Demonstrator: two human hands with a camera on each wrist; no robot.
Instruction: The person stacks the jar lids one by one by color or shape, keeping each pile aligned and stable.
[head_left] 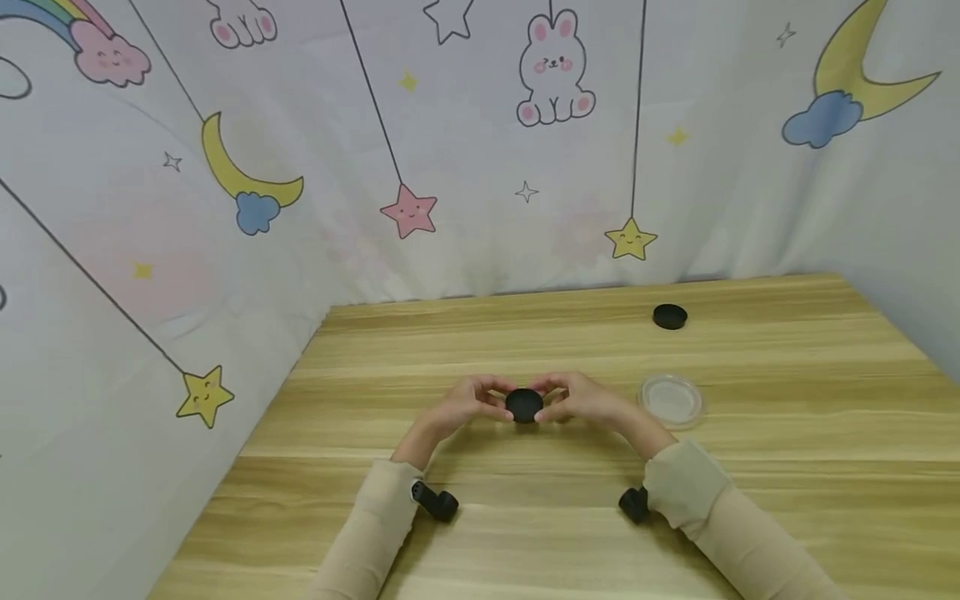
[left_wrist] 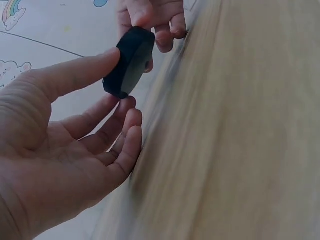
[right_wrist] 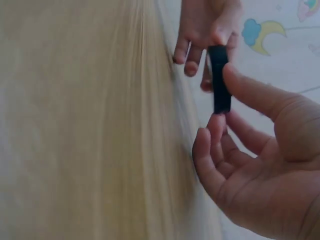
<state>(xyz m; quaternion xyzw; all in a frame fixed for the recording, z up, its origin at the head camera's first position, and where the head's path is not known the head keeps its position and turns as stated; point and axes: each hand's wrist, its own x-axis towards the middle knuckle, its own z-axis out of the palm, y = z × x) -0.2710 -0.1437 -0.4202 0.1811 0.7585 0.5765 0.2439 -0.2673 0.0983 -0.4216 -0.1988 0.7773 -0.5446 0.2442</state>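
Observation:
Between both hands is a small, shallow black round lid-like disc (head_left: 524,406), its dark top face showing in the head view. My left hand (head_left: 467,403) pinches its left rim between thumb and fingers. On the opposite rim, my right hand (head_left: 587,399) does the same. In the left wrist view the disc (left_wrist: 127,62) is tilted and shows a greyish underside. Seen nearly edge-on in the right wrist view, the disc (right_wrist: 220,80) has a thin black side wall, with the thumb on one side and fingertips below.
A clear round plastic dish (head_left: 671,400) lies on the wood-grain table (head_left: 480,550) just right of my right hand. Farther back stands another black round piece (head_left: 670,317). A printed curtain (head_left: 480,150) closes off the table's far and left sides.

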